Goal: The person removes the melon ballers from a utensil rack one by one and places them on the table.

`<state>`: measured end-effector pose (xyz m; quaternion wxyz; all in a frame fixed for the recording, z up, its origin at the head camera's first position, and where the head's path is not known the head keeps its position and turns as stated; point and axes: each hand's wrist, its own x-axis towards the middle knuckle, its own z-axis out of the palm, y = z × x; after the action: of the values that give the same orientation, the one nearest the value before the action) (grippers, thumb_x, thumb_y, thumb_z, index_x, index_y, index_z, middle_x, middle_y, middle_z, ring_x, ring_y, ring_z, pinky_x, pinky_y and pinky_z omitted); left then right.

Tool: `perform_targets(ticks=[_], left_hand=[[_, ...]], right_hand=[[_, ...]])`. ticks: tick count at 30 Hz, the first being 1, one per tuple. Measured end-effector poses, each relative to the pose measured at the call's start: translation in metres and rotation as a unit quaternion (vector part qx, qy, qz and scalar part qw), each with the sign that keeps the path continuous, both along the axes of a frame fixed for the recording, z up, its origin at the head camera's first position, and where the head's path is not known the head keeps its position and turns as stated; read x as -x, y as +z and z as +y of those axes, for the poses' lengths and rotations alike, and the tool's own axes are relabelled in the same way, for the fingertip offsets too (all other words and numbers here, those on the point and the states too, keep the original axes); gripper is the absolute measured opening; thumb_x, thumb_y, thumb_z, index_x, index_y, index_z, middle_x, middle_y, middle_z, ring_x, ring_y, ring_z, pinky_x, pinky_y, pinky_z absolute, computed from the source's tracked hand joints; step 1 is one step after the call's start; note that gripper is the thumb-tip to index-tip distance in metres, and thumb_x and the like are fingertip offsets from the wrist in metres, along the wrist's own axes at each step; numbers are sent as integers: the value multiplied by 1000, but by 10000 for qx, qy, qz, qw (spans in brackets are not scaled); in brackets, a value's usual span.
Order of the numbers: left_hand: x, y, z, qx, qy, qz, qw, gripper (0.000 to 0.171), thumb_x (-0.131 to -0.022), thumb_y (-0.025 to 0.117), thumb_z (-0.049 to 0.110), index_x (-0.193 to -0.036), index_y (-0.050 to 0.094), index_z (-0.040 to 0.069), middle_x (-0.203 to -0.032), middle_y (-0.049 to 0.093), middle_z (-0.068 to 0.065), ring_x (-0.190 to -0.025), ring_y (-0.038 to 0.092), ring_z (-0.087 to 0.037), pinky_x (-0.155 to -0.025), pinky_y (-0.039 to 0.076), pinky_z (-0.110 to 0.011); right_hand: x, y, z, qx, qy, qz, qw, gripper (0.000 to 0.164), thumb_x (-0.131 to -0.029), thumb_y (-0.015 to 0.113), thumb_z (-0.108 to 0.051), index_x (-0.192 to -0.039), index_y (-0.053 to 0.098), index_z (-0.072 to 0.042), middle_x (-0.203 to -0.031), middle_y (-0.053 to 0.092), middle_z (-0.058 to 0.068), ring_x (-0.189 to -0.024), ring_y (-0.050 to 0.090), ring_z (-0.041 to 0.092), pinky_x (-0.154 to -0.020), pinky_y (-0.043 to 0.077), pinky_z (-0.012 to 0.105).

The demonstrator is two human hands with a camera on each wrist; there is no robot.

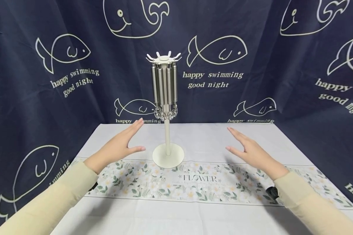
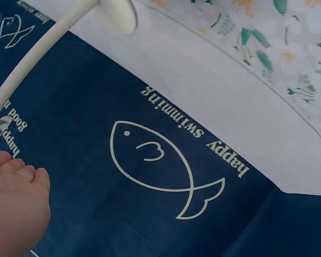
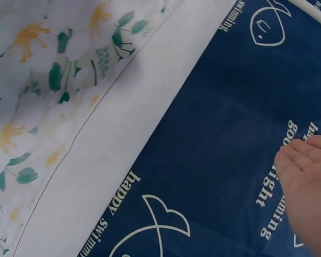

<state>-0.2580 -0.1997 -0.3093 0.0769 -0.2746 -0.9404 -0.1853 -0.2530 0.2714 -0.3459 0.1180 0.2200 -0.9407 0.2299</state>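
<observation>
A cream-white stand (image 1: 167,133) with a round base and a crown of upturned hooks stands on the table, left of centre. Several shiny steel rods (image 1: 164,85) hang from its hooks, their lower ends rounded and glinting; their kind does not show clearly. My left hand (image 1: 117,147) hovers to the left of the stand, fingers straight, thumb apart, holding nothing. In the left wrist view, the pole (image 2: 37,51) curves past the fingertips. Off to the right of the stand, my right hand (image 1: 251,151) is held up the same way, fingers extended and holding nothing.
A white cloth (image 1: 200,137) covers the table, with a floral printed band (image 1: 194,186) reading "FLOWER" across it. Behind and at both sides hangs a dark blue curtain (image 1: 211,19) with fish drawings. The stand's base overlaps the band's far edge.
</observation>
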Motion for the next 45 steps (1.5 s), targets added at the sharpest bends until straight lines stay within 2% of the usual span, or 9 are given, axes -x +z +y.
perform_targets(ticks=[5,11,16,19,21,28,37,41,45], left_hand=[[5,2,2,-281,7,55,9996,95,-87,69,46,-156,9,26,-164,5,5,-149,17,-28,-118,22,-52],[9,8,7,-489,118,31,9987,92,-86,71,42,-156,17,18,-162,19,-6,-147,22,-33,-117,23,-53],[12,19,8,-830,177,-37,9964,85,-87,72,39,-153,26,13,-158,28,-12,-145,27,-37,-115,25,-56],[14,26,7,-1046,185,-62,9943,82,-87,72,36,-153,28,13,-157,30,-13,-142,31,-38,-115,28,-55],[15,30,7,-1151,211,-64,9931,81,-87,72,35,-153,28,14,-157,31,-12,-141,34,-38,-114,29,-53],[19,41,10,-1496,236,35,9885,77,-89,71,31,-152,30,16,-156,33,-11,-137,41,-40,-113,34,-49],[28,57,19,-1659,233,188,9857,72,-92,67,32,-151,31,11,-155,34,-13,-140,37,-33,-114,33,-45],[31,66,21,-1899,310,68,9813,70,-93,65,33,-151,32,12,-155,35,-9,-142,36,-27,-116,31,-39],[35,76,22,-2131,268,2,9767,71,-93,64,35,-151,30,12,-156,33,-7,-144,33,-25,-117,29,-38]], right_hand=[[6,1,0,289,188,373,9987,70,-95,61,-34,-154,25,-21,-155,32,17,-137,37,45,-109,31,61],[10,1,-2,718,311,921,9927,61,-92,67,-20,-146,42,-10,-145,47,19,-119,56,45,-101,43,53],[17,2,-3,1041,433,1271,9855,53,-88,71,-11,-138,53,-6,-136,57,17,-115,61,38,-100,47,28],[23,5,-7,1227,559,1371,9813,52,-87,72,-7,-135,55,-6,-132,60,17,-116,61,35,-99,42,12],[27,8,-10,1368,641,1414,9784,50,-86,72,-5,-134,56,-5,-129,61,17,-116,60,34,-98,39,6],[33,17,-15,1678,659,1296,9750,48,-86,72,-4,-131,58,-4,-128,61,17,-114,60,32,-97,42,8],[29,22,-24,1940,530,967,9748,47,-88,70,-3,-133,56,-2,-129,61,17,-116,59,33,-100,43,13],[20,35,-36,1945,538,879,9755,44,-89,67,-2,-131,55,3,-128,61,21,-116,57,37,-101,44,17],[25,38,-41,2035,609,802,9739,43,-89,67,-2,-131,56,2,-126,62,20,-117,58,35,-101,45,19]])
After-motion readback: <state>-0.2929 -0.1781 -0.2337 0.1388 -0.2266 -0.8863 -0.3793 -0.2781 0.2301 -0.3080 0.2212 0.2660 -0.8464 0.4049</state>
